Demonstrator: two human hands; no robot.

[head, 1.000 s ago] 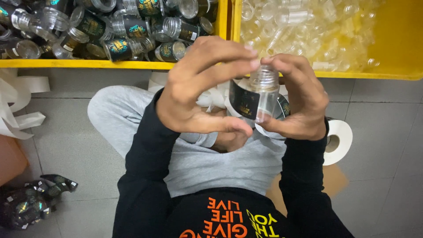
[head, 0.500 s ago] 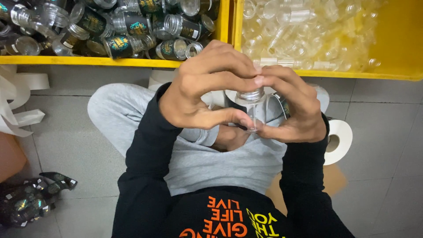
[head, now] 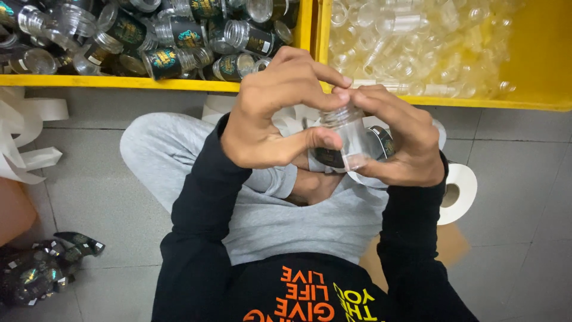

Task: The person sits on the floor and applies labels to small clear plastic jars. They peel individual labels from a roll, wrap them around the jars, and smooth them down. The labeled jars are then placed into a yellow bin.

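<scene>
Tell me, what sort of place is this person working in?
Probably a small packing or labelling workshop, worked from the floor. A yellow bin holds many labelled jars, another yellow bin holds plain clear ones, and a roll of white backing paper lies on the tiles. Both hands hold a clear jar.

A small clear plastic jar with a threaded open neck (head: 344, 134) sits upright above the lap, lidless. A dark glossy label (head: 329, 156) wraps its lower body, part lifting off at the right side.

Clear glossy plastic jar (head: 348, 134), dark shiny label; yellow smooth plastic bin (head: 536, 53); matt grey tile floor (head: 512, 155); white paper roll (head: 462, 191).
</scene>
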